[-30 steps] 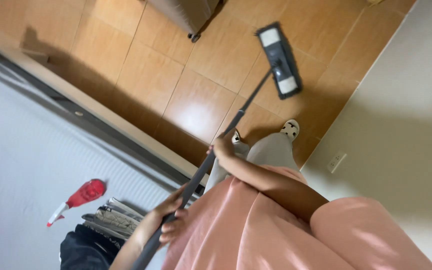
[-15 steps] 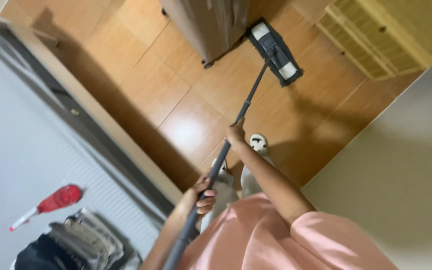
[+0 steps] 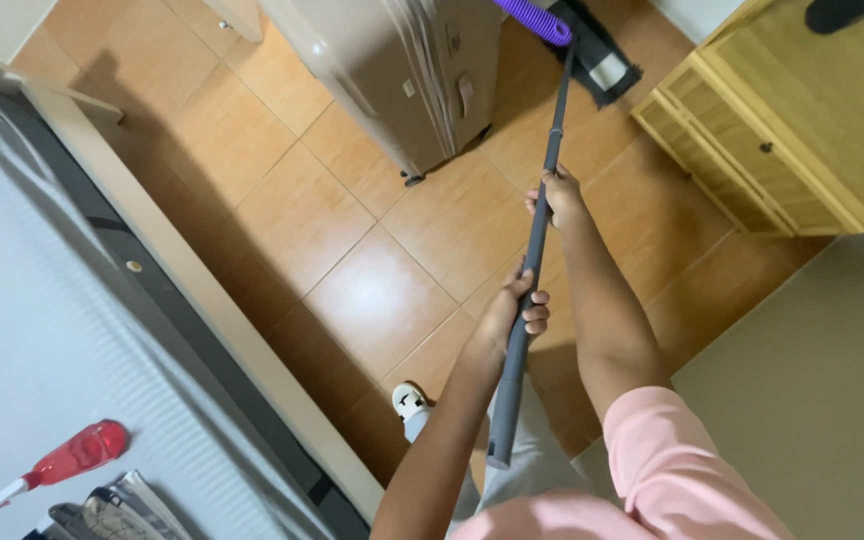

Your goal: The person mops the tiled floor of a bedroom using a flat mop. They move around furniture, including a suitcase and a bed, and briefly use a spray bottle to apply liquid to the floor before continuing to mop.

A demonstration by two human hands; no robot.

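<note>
The tiled floor [image 3: 282, 210] of warm brown squares filled most of the view, and everything else is placed here against the grey mop pole [image 3: 537, 250] that ran up the middle of it. Well to the left of the pole lay a bed with a grey sheet [image 3: 32, 330], edged by a pale wooden frame [image 3: 202, 290]. Right of the pole, at the upper edge, stood a light wooden cabinet [image 3: 782, 130]. Just left of the pole's upper stretch stood a beige wheeled suitcase [image 3: 402, 70], upright on the tiles.

At the pole's far end sat the mop head [image 3: 602, 55], flat on the floor between suitcase and cabinet, with a purple handle [image 3: 532, 18] crossing above it. The right hand [image 3: 557, 195] was wrapped fully around the pole about midway along, fingers closed tight on it. The left hand [image 3: 517, 310] gripped the pole lower down, nearer its butt end, fingers likewise curled shut around the shaft. A pink sleeve [image 3: 672, 460] covered the right upper arm, below the pole's near end.

Left of that butt end a white shoe [image 3: 410, 402] showed on the tiles. Far left of the pole, on the sheet, lay a small red bottle [image 3: 72, 460] with a white tip beside some folded clothes [image 3: 117, 510].
</note>
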